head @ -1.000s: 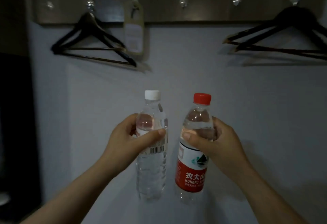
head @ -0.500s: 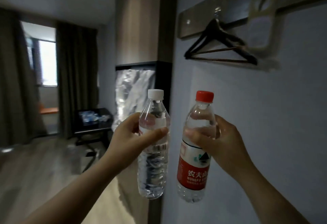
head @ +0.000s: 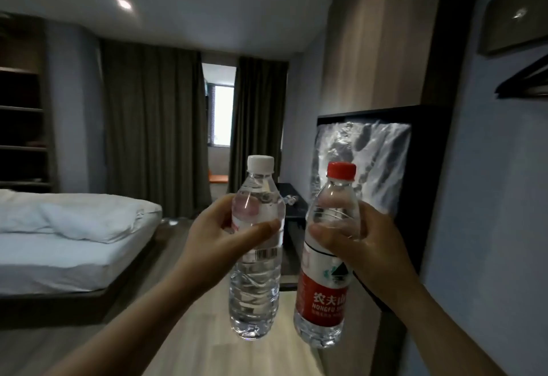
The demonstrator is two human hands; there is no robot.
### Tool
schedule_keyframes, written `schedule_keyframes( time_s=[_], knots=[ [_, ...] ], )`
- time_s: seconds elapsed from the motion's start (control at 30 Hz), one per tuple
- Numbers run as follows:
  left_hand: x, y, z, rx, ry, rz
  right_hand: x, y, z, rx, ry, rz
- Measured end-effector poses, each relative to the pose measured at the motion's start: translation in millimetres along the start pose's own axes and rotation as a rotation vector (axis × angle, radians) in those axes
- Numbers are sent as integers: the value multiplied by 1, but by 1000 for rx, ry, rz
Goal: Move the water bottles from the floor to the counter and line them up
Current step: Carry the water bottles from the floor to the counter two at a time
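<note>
The left hand (head: 216,239) is gripping the white-capped bottle (head: 256,254), the right hand (head: 364,245) the red-capped Nongfu bottle (head: 326,272); carrying them upright seems wisest.

We count two water bottles, a white-capped bottle (head: 255,260) and, just to its right, a red-capped bottle (head: 324,280). We count two hands, a left hand (head: 218,242) and a right hand (head: 366,252), one around each bottle. Left of the white-capped bottle we see one bed (head: 65,239).
</note>
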State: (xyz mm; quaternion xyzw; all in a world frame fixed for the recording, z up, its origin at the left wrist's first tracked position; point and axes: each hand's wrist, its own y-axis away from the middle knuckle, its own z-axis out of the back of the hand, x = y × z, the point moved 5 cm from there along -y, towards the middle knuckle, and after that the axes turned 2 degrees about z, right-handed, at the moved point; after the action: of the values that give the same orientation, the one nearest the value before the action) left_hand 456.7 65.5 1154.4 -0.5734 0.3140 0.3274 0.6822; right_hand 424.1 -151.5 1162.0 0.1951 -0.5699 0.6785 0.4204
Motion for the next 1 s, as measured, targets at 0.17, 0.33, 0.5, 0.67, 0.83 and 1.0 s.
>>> schedule_keyframes(
  time_s=[0.17,0.33,0.5,0.67,0.83,1.0],
  knots=[
    [39,-27,57,-43,-8,4,-25,-43,-65,34,-41,-20],
    [85,-62,85,-78,-25,38,-63,-87,-105,55,-60,-49],
    [137,-108,90,-97,-30,75,-119,-137,-128,63,-105,-70],
    [184,-163,76,-89,-56,105,-183,-196,-137,62,-226,-106],
    [231,-220,69,-109,-45,108,-240,-257,-146,78,-218,-107],
    [287,-275,76,-115,-42,137,-290,-313,-173,110,-205,-115]
  ],
)
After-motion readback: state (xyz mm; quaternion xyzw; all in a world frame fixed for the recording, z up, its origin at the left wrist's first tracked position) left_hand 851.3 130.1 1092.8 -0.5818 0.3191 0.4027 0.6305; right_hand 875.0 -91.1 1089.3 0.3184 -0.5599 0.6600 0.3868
